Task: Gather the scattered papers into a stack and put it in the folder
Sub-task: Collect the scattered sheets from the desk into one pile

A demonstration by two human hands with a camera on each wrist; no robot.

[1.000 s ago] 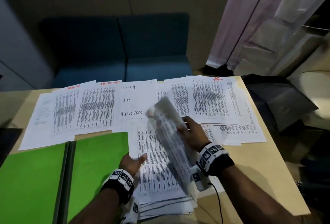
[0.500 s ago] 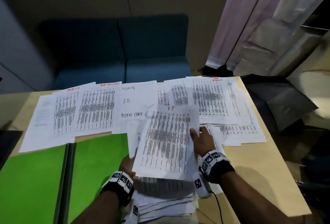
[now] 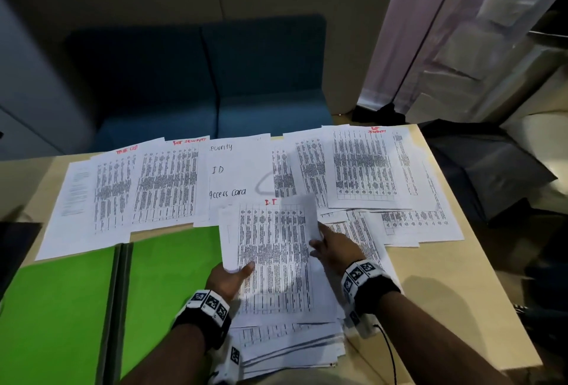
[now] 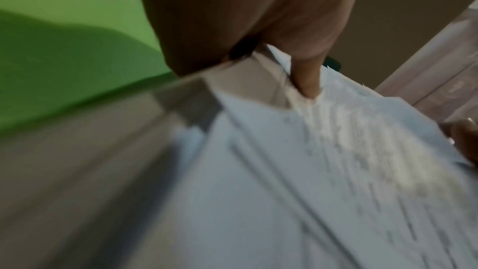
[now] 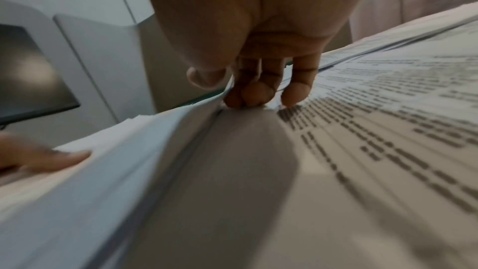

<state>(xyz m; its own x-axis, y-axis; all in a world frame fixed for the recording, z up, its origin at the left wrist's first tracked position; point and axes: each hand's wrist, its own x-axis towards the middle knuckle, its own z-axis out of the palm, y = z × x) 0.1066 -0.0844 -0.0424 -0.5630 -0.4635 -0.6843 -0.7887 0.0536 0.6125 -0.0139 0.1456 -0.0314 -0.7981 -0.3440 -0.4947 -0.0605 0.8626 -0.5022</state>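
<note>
A stack of printed papers [image 3: 285,341] lies at the table's front centre. The top sheet [image 3: 273,258], marked in red, rests on it, a little askew. My left hand [image 3: 236,271] holds the stack's left edge with the thumb [image 4: 309,83] on top; its fingers are hidden underneath. My right hand [image 3: 319,243] pinches the top sheet's right edge, thumb above and fingers [image 5: 248,93] curled below. The open green folder [image 3: 76,308] lies flat just left of the stack. Several scattered papers [image 3: 166,185] cover the back of the table.
The wooden table [image 3: 445,292] has bare surface at the front right. More overlapping sheets [image 3: 365,166] lie at the back right. A blue sofa [image 3: 199,86] stands behind the table, dark fabric [image 3: 479,175] lies off its right edge, and a thin cable [image 3: 390,354] trails from my right wrist.
My right hand swung the red-marked sheet from standing on edge down flat onto the stack. My left hand moved from under it to hold the left edge, thumb on top.
</note>
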